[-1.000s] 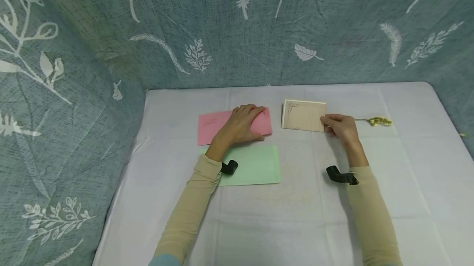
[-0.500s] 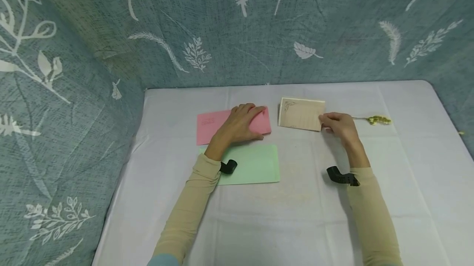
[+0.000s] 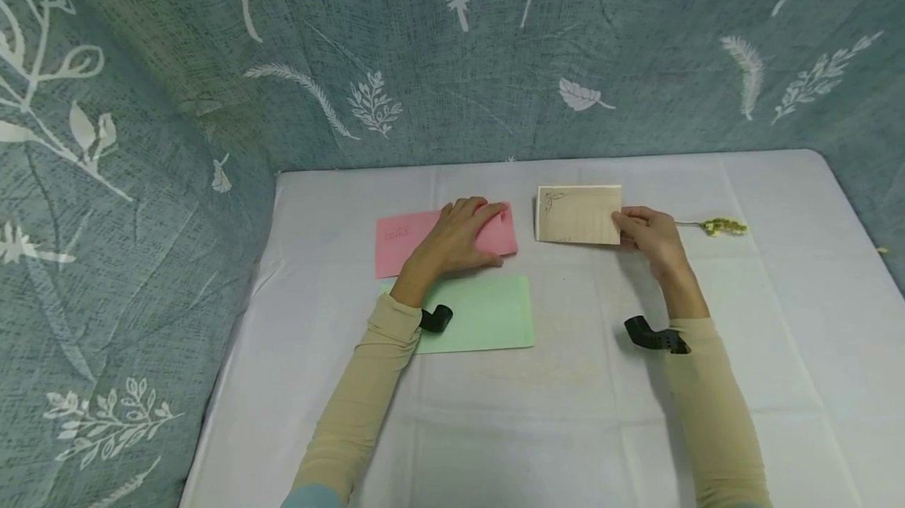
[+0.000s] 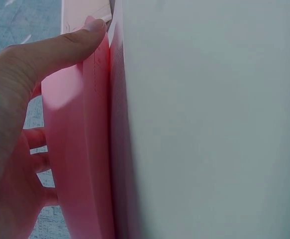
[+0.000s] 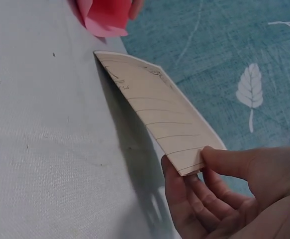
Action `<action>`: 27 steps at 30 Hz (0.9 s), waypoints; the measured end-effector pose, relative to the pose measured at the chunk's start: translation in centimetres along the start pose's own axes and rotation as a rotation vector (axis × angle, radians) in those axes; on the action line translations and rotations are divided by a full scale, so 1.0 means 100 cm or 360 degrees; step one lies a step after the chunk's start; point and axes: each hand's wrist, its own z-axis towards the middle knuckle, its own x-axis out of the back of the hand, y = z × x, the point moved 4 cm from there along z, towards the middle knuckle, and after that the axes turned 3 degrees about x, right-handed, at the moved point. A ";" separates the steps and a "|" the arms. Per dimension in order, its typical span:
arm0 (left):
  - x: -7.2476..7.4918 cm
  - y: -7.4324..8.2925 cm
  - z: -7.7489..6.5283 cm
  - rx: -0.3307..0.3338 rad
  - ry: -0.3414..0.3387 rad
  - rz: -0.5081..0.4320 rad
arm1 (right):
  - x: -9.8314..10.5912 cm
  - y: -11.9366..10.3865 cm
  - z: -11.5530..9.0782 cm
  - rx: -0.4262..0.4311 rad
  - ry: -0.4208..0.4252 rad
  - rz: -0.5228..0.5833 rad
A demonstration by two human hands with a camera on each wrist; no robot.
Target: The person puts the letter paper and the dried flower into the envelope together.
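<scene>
My left hand (image 3: 459, 237) grips a pink envelope (image 3: 399, 245) by its long edges, thumb on the near edge and fingers on the far one. In the right wrist view, the end of the pink envelope (image 5: 107, 17) facing the card gapes apart. To its right, my right hand (image 3: 654, 239) pinches the right end of a beige lined card (image 3: 576, 217) with corner ornaments between thumb and fingers. The right wrist view shows the card (image 5: 157, 112) tilted over the cloth, casting a shadow. A small space separates the card from the envelope.
Just in front of the envelope lies a light green paper rectangle (image 3: 488, 316), partly under the left wrist. A yellow flower sprig (image 3: 723, 226) with a thin stem rests right of my right hand. White cloth (image 3: 566, 429) covers the table; a leaf-patterned teal curtain (image 3: 424, 60) hangs behind.
The card shifted slightly left, then back a little right and away from me, turning straighter as my right hand rose slightly. My left hand and the pink envelope stay put.
</scene>
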 end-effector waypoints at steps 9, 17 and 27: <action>0.001 0.001 0.000 0.0010 0.0001 0.0002 | 0.003 0.001 0.001 -0.0003 0.0092 0.0130; 0.001 0.002 0.000 0.0002 0.0004 0.0013 | 0.000 0.001 -0.001 -0.0004 0.0066 0.0176; 0.000 0.003 0.000 0.0002 -0.0003 0.0028 | -0.012 0.004 0.003 0.0028 0.0024 0.0279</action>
